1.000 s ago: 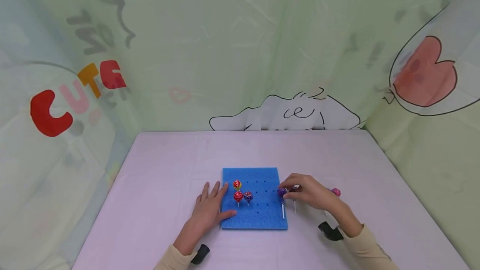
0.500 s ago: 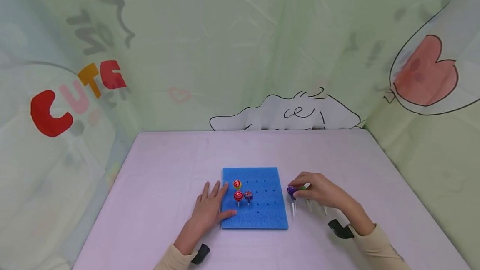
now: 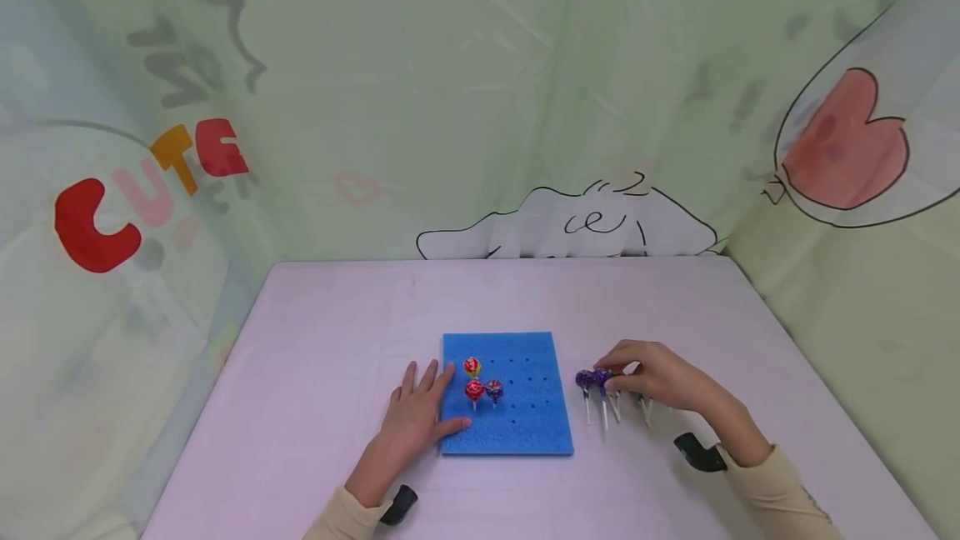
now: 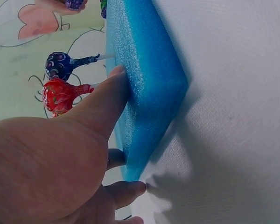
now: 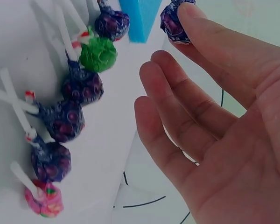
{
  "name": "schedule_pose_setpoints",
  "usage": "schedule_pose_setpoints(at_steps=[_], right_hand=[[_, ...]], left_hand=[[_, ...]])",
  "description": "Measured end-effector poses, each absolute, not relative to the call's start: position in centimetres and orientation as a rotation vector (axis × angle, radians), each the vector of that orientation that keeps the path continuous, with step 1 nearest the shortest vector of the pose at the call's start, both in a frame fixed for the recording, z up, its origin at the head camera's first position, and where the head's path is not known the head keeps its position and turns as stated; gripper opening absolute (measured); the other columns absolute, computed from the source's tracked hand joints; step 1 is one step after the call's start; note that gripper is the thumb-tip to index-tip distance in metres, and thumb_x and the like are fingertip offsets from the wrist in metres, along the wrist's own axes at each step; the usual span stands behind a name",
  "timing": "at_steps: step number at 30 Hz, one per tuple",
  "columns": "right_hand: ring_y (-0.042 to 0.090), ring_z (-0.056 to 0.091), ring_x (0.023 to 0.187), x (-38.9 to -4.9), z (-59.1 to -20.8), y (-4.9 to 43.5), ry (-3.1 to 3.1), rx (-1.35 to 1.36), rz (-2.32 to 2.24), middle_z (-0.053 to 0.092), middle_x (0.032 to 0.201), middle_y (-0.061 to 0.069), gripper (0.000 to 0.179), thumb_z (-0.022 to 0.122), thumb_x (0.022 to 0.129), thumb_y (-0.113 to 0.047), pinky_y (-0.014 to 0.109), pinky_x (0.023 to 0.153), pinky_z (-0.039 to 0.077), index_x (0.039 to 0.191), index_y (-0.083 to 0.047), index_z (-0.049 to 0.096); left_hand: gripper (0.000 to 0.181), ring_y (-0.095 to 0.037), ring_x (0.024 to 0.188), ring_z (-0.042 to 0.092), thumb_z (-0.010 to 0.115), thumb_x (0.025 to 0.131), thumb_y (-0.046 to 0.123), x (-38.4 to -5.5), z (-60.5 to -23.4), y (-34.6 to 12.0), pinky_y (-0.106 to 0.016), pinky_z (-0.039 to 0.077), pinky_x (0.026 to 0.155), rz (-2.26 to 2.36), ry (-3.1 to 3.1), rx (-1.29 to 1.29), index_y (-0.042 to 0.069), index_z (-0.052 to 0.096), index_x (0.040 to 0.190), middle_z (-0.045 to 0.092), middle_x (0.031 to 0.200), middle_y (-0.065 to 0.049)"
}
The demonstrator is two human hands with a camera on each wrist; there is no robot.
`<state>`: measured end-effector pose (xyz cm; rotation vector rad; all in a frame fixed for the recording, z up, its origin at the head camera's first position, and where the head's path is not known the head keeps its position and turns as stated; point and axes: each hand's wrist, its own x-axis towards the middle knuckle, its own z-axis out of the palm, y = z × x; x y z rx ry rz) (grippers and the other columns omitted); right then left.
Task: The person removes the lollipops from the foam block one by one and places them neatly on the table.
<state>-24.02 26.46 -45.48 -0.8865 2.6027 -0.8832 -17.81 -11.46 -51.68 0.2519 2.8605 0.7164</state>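
My left hand (image 3: 411, 417) rests with spread fingers on the left edge of a blue foam board (image 3: 536, 432) dotted with small holes. Standing in the board are a red-and-yellow lollipop (image 3: 472, 366), a red lollipop (image 3: 474, 390) and a dark blue lollipop (image 3: 494, 390). Right of the board, my right hand (image 3: 654, 373) pinches a purple lollipop (image 5: 174, 25) by its head between thumb and forefinger, stick downward. The right wrist view shows its other fingers free. Beside the held one, another purple lollipop (image 3: 584, 379) lies on the table.
A row of loose lollipops lies under and beside my right hand: a green lollipop (image 5: 99, 53), several purple ones and a pink lollipop (image 5: 45, 199). The pale table (image 3: 337, 315) ends at a printed curtain (image 3: 360, 107) behind and at both sides.
My right hand has moved right, off the board's edge, with the purple lollipop. Another purple lollipop now shows at its left. My left hand has stayed in place.
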Motion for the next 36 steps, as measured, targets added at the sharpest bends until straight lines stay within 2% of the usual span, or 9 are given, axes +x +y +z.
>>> schedule_pose_setpoints(at_steps=[2,9,20,36], right_hand=[[0.024,0.067,0.099,-24.0,-45.3,26.6,2.601,-0.876,-0.883,0.071,0.11,0.006,0.031,0.072,0.093,-0.023,0.025,0.076,0.057,0.116,-0.004,0.073],[0.008,0.064,0.093,-23.8,-44.5,27.3,2.621,-0.822,-0.853,0.072,0.108,0.005,0.03,0.073,0.092,-0.021,0.026,0.076,0.056,0.116,-0.004,0.073],[0.0,0.06,0.092,-24.1,-45.1,29.8,2.635,-0.829,-0.844,0.072,0.107,0.002,0.031,0.072,0.094,-0.024,0.025,0.076,0.056,0.117,-0.004,0.072],[-0.001,0.062,0.092,-23.9,-45.4,33.2,2.675,-0.778,-0.841,0.073,0.107,0.007,0.03,0.07,0.094,-0.017,0.024,0.076,0.055,0.119,0.001,0.07]], left_hand=[[0.089,-0.052,0.151,0.015,0.075,0.086,0.05,-17.9,-51.7,-11.5,-0.071,0.025,0.115,0.722,2.858,0.252,0.011,0.037,0.156,0.031,0.162,-0.022],[0.088,-0.052,0.151,0.015,0.074,0.086,0.051,-17.9,-51.9,-11.5,-0.071,0.025,0.115,0.725,2.861,0.263,0.012,0.037,0.156,0.031,0.162,-0.022],[0.089,-0.052,0.151,0.017,0.074,0.086,0.052,-17.8,-51.9,-11.5,-0.07,0.026,0.115,0.693,2.872,0.264,0.012,0.037,0.156,0.032,0.162,-0.022],[0.089,-0.051,0.152,0.015,0.074,0.086,0.052,-17.8,-51.9,-11.5,-0.069,0.025,0.116,0.679,2.87,0.25,0.012,0.037,0.156,0.031,0.163,-0.02]])
